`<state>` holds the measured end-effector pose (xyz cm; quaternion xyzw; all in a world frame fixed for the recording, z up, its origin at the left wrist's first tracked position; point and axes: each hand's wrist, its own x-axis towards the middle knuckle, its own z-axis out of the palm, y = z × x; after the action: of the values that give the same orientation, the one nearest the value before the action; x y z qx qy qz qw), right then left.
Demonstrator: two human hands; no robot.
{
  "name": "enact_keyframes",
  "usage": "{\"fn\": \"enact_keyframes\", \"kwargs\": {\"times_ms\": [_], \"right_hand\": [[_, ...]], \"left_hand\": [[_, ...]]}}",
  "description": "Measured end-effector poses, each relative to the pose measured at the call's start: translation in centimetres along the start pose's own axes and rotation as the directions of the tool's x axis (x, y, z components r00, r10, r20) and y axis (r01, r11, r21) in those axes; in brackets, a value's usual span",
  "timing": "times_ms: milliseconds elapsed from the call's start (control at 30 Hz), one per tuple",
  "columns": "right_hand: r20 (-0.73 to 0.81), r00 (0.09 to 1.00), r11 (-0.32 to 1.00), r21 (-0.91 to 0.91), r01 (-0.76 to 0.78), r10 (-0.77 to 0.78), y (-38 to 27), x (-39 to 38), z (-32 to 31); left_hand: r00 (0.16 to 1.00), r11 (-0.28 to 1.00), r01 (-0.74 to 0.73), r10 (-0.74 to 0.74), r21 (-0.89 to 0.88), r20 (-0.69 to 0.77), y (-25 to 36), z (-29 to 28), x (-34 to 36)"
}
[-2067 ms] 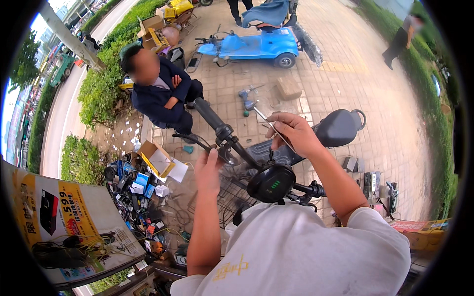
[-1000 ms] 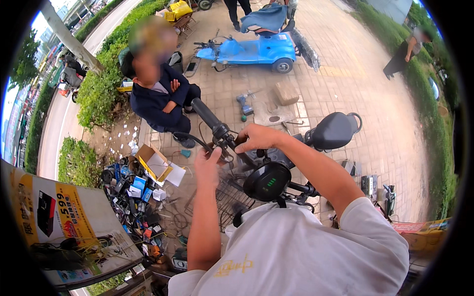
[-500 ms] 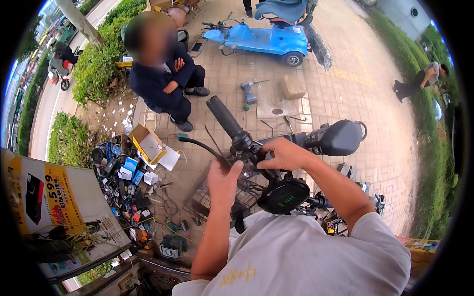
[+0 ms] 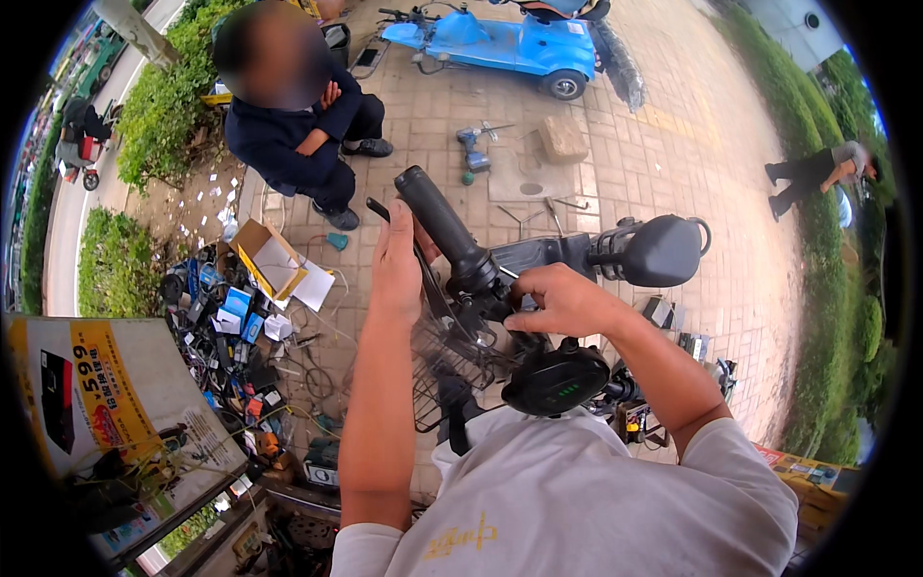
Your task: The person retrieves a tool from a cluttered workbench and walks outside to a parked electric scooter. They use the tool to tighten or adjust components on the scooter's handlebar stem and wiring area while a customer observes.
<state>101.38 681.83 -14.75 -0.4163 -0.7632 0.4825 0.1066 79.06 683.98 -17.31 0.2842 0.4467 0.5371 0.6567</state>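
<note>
Before me stands an electric scooter's handlebar, its ribbed black grip (image 4: 435,221) pointing up and left. My left hand (image 4: 394,269) is closed around the black brake lever (image 4: 432,281) beside the grip; the lever's tip shows past my thumb. My right hand (image 4: 560,300) is closed at the clamp at the inner end of the grip, thumb and fingers bent together. A thin metal piece (image 4: 508,272) shows at those fingertips; whether they hold it is unclear. Nearest my body sits a round black display (image 4: 558,378) with green bars lit.
A person (image 4: 298,144) squats ahead left, arms crossed. Beyond the handlebar are a black saddle (image 4: 659,252), a cordless drill (image 4: 473,149) and a stone block (image 4: 562,139). Loose parts (image 4: 236,327) and an open carton (image 4: 269,260) lie left. A blue three-wheeler (image 4: 500,48) stands farther off.
My left hand has moved forward along the brake lever, which has swung closer to the grip. My right hand stays by the clamp. The view has shifted slightly.
</note>
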Motion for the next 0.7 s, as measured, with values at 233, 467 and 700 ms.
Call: {"fn": "enact_keyframes", "kwargs": {"times_ms": [233,467,700], "right_hand": [[-0.205,0.974,0.995,0.047,-0.088,0.095,0.8,-1.3,-1.7],[-0.427,0.902,0.985,0.171,0.008,0.067,-0.6,-4.1,-3.0],[-0.336,0.928,0.577,0.795,0.188,0.161,-1.1,-6.3,-2.5]], "left_hand": [[0.965,0.961,-0.15,0.091,-0.232,-0.248,-2.2,-0.7,-5.6],[0.997,0.983,-0.039,0.025,-0.179,-0.078,-3.9,1.8,-7.8],[0.99,0.95,0.075,-0.034,-0.303,0.14,-4.4,1.2,-5.6]]}}
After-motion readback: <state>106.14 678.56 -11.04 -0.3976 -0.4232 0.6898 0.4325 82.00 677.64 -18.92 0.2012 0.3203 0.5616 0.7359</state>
